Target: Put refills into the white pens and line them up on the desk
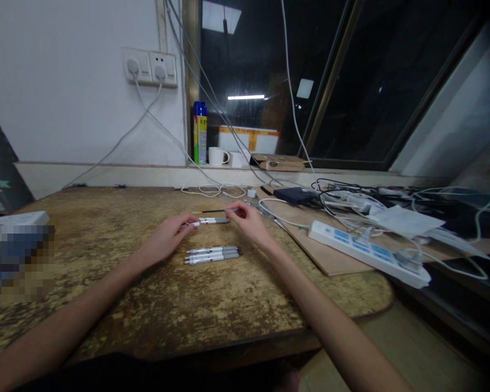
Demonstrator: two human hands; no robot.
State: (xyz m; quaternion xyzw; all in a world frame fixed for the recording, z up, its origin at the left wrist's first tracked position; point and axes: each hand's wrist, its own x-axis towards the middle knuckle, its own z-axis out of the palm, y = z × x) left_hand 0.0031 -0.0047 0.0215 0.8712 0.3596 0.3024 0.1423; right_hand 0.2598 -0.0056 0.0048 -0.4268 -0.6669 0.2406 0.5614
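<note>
My left hand is closed in a pinch around a small white pen part. My right hand is also closed, its fingertips at the end of a thin pen refill with a dark stretch and an amber end that points left. Between the two hands lies a white and grey pen, close to the fingertips of both. Nearer to me, several similar pens lie side by side on the worn wooden table. The fingers partly hide what each hand holds.
A white power strip and tangled cables lie to the right, near a brown board. A spray can and a white mug stand on the sill. At far left is a white box.
</note>
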